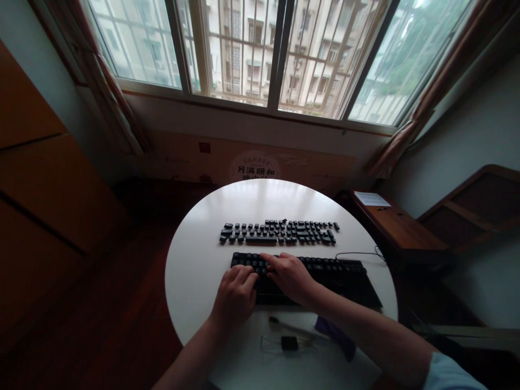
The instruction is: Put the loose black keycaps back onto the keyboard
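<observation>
A black computer keyboard (345, 281) lies on the round white table (195, 260), with keycaps in its upper rows and a darker bare area below them. My left hand (234, 292) has its fingers curled in at the keyboard's left end, holding it there. With the index finger stretched onto the upper-left keys, my right hand (290, 276) lies across the keyboard, its other fingers bent lower. Whether a loose keycap is under those fingers is hidden. Beyond the keyboard, many removed keycaps (261, 239) are laid out in rows, a long space bar among them.
Nearer me lie a slim brush (292, 327), a wire keycap puller (289, 343) with a black body, and a purple cloth (337, 337) under my right forearm. The keyboard's cable (357, 253) runs off the table's right edge. A wooden side table (400, 222) stands at right.
</observation>
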Action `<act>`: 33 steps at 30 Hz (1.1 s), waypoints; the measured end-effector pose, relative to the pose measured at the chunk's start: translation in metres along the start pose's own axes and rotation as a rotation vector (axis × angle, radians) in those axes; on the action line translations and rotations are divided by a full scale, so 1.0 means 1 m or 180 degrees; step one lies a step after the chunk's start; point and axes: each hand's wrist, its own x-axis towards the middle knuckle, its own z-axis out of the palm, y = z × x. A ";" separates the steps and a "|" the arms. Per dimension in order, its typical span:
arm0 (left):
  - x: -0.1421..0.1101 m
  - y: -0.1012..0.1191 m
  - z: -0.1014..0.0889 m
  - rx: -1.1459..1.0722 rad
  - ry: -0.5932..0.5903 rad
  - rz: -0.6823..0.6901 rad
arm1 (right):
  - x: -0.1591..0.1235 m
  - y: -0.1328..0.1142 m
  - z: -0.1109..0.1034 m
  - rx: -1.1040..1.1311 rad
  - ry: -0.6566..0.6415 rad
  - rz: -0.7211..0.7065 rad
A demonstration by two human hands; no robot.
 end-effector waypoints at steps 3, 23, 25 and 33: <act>0.000 0.000 0.000 -0.0025 0.0001 -0.0016 | -0.001 0.007 0.007 0.0427 0.0154 0.0111; -0.002 -0.001 0.004 -0.0092 -0.0114 -0.0098 | -0.007 0.009 0.010 0.0084 0.0237 -0.0019; -0.003 -0.002 0.007 -0.0163 -0.0197 0.0001 | -0.007 0.008 0.007 0.0034 0.0278 -0.0110; -0.001 -0.004 0.017 -0.0105 -0.0615 0.0231 | -0.004 0.015 0.003 0.0068 0.0370 -0.0133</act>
